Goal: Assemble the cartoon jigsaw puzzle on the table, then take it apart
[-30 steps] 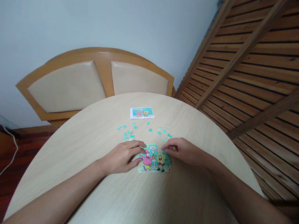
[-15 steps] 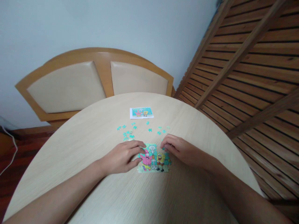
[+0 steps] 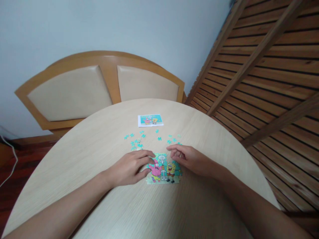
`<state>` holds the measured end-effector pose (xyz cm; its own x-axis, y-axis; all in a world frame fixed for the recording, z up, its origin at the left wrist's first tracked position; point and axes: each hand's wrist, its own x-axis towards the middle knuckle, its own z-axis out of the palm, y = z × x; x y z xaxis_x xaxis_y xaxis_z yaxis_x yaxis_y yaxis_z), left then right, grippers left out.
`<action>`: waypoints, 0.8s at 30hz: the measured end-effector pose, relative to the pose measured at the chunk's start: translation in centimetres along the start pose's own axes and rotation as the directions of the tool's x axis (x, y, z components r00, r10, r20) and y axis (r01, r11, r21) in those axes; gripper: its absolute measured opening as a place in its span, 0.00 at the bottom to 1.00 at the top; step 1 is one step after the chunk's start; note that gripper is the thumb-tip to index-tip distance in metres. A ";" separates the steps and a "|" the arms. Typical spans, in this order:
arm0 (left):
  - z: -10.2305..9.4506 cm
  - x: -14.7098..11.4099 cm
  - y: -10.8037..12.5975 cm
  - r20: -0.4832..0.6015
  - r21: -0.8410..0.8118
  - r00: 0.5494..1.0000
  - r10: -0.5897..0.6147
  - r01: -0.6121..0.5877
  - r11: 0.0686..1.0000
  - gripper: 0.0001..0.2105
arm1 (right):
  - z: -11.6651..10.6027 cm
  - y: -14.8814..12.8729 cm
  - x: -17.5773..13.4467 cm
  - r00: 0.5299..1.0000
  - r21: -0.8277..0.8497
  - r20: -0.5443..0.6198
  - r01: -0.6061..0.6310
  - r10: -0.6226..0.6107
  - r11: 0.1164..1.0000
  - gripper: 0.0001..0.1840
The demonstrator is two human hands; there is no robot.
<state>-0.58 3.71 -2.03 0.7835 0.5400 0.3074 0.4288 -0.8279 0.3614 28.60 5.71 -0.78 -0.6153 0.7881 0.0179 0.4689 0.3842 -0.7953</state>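
A partly joined jigsaw puzzle (image 3: 163, 171) with a pink starfish, a pale squid figure and a yellow sponge character lies flat before me. My left hand (image 3: 133, 167) rests at its left side, fingers apart, the fingertips touching the upper left edge. Over the puzzle's upper right corner is my right hand (image 3: 186, 156). Its index finger stretches out to the left, the other fingers are curled, and no piece shows in it. Loose teal puzzle pieces (image 3: 136, 142) sit in a cluster beyond my left hand, and several more pieces (image 3: 171, 140) lie beyond my right.
A picture card (image 3: 151, 120) showing the same characters lies farther back on the round wooden table (image 3: 119, 212). Padded chair backs (image 3: 72, 93) stand behind the table, against the wall. A slatted wooden screen (image 3: 261, 73) rises on the right.
My right hand has shifted slightly, and its index finger has straightened out to the left above the puzzle's top edge. My left hand stays in place.
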 end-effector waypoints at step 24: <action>0.0 0.1 0.1 0.025 0.010 1.000 -0.010 0.009 1.000 0.09 | 0.3 -0.2 0.4 0.999 0.014 -0.036 -0.024 0.024 1.000 0.18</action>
<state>-0.50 3.69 -1.95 0.7904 0.5440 0.2816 0.4409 -0.8244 0.3551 28.08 5.80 -0.82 -0.5808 0.8138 0.0205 0.4742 0.3588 -0.8040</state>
